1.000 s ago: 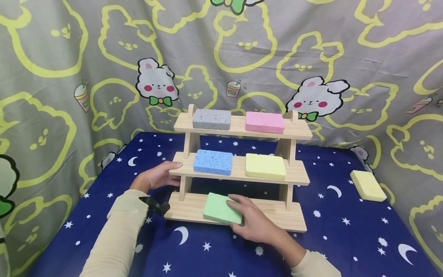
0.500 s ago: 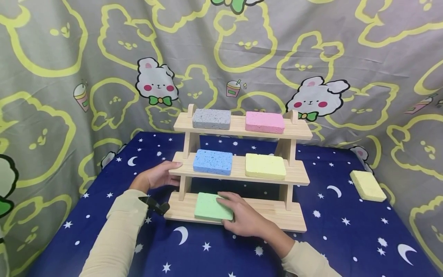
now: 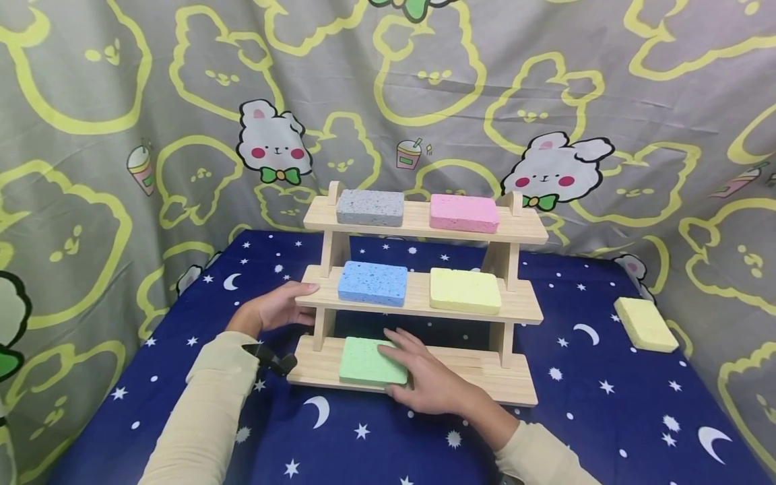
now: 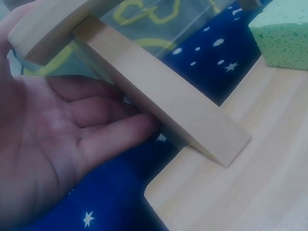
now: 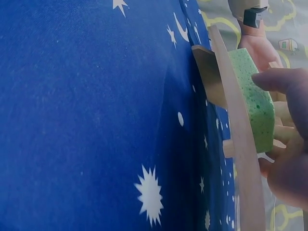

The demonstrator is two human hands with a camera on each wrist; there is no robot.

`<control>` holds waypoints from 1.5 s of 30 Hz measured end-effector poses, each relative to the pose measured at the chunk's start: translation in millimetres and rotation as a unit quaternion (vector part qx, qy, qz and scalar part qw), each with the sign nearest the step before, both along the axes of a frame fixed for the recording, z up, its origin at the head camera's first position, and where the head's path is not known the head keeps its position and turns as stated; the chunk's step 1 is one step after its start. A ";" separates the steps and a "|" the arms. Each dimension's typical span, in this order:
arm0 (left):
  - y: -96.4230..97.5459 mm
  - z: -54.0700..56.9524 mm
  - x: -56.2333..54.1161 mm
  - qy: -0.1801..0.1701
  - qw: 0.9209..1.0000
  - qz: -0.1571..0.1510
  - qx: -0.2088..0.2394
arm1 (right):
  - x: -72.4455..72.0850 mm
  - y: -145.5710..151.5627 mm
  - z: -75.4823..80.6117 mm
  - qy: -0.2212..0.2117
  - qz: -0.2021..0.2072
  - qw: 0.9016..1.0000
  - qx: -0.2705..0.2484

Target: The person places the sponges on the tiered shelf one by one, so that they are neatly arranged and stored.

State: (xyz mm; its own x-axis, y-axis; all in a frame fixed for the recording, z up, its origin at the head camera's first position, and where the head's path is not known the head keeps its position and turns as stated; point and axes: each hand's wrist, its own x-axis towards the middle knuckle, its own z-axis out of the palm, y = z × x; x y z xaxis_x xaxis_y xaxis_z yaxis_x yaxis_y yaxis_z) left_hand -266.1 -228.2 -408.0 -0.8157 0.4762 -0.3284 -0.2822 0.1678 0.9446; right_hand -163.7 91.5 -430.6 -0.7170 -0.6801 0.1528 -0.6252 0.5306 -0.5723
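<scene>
A three-tier wooden display rack [image 3: 418,296] stands on the table. My left hand [image 3: 273,308] grips the left end of its middle shelf, thumb on top; in the left wrist view its fingers [image 4: 115,132] lie beside the upright. A green sponge [image 3: 366,362] lies flat on the left half of the bottom shelf. My right hand [image 3: 430,377] holds this sponge by its right end, with fingers over the top and thumb near the front corner. In the right wrist view the green sponge [image 5: 255,103] rests against the shelf board, partly hidden by the fingers.
A grey sponge [image 3: 370,207] and a pink sponge [image 3: 463,213] sit on the top shelf. On the middle shelf are a blue sponge [image 3: 372,283] and a yellow sponge [image 3: 465,291]. Another yellow sponge [image 3: 645,325] lies on the dark blue tablecloth [image 3: 582,397] at far right.
My right hand has slid the green sponge leftward along the bottom shelf and squared it to the board. In the last half second it barely moved. My left hand has stayed put.
</scene>
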 end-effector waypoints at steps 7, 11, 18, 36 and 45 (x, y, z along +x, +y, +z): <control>1.0 -1.1 0.6 -0.001 1.000 -0.001 -0.001 | 4.8 15.8 1.9 -0.012 -0.015 1.000 -0.010; 0.7 -1.6 0.3 -0.001 1.000 -0.004 0.005 | 7.4 27.9 4.2 -0.012 -0.033 0.999 -0.016; -1.7 -1.0 -1.0 0.003 1.000 -0.006 0.001 | 12.2 50.2 5.8 0.000 -0.075 0.997 -0.016; -2.0 -0.6 -0.9 0.003 1.000 -0.014 0.006 | 37.3 133.7 13.1 0.079 -0.201 0.976 -0.027; -1.8 0.5 -0.4 0.002 1.000 -0.014 0.004 | 30.8 193.8 6.9 0.116 -0.314 0.942 -0.035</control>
State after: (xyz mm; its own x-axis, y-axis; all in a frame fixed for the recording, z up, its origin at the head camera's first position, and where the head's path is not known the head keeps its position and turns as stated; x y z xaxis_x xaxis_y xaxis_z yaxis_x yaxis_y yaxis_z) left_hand -266.5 -230.0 -407.6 -0.8036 0.5007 -0.3218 -0.2743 0.1683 0.9468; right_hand -132.9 285.3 -423.8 -0.9161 -0.1154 0.3839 -0.3133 0.8036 -0.5060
